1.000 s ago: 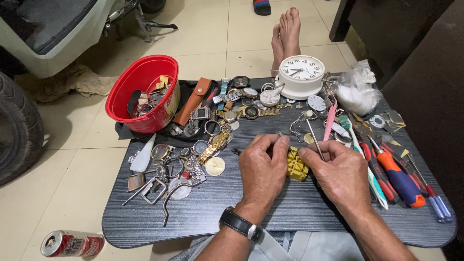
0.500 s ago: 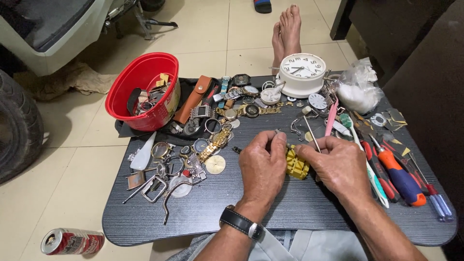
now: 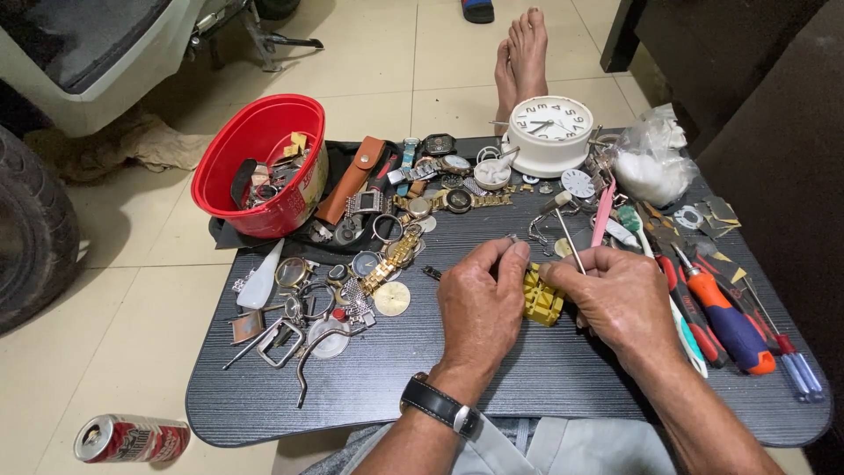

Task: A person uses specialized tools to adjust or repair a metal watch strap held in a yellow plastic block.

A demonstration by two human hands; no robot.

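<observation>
Both hands pinching a yellow block on the surface — left hand, right hand also gripping a thin tool, red bowl holding watch parts — straps, scraps.

pale tiled floor, dark cabinet to the right, black tyre at left
</observation>
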